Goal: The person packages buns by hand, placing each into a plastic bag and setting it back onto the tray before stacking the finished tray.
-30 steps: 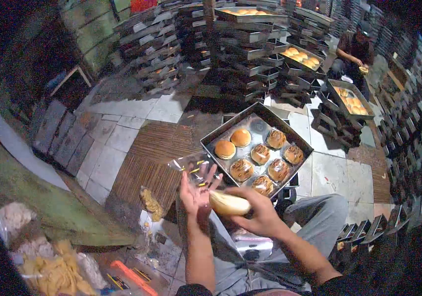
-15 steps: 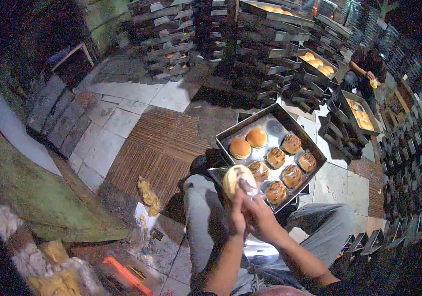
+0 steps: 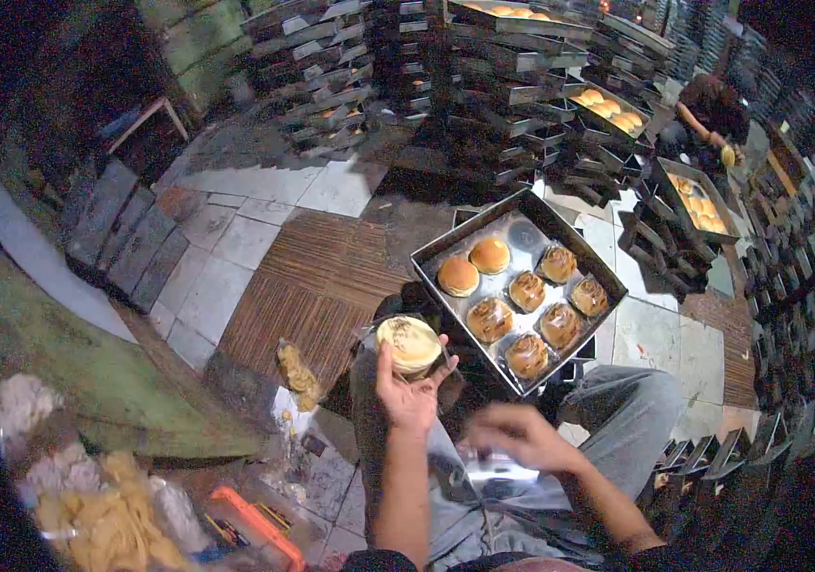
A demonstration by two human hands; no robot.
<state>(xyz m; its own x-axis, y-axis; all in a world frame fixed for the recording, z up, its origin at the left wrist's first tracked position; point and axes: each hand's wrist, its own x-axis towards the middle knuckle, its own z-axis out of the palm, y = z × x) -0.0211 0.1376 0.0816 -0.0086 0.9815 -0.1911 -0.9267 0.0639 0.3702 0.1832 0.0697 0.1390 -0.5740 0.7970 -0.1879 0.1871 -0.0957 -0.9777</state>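
My left hand (image 3: 409, 408) holds up a round bun (image 3: 409, 345), its pale face with brown specks towards me, thumb and fingers around its lower edge. To the right of it, my right hand (image 3: 522, 437) hovers over my lap, apart from the bun. Motion smears its fingers, so a grip cannot be made out. A shiny clear plastic sheet or bag (image 3: 501, 473) lies on my lap below it. Just beyond my hands, a metal tray (image 3: 464, 212) carries two plain golden buns (image 3: 458, 276) and several brown-streaked buns in clear wrap (image 3: 558, 325).
Stacks of dark metal trays (image 3: 317, 71) rise at the back and right. Another person (image 3: 710, 119) sits at the far right, a bun in hand, by a tray of buns (image 3: 700, 205). Yellowish crumpled material (image 3: 112, 515) and an orange tool (image 3: 255, 529) lie at lower left.
My hands have come apart. The left has moved left with the bun, while the right has dropped towards my lap. The far person's hand with a bun has shifted slightly right.
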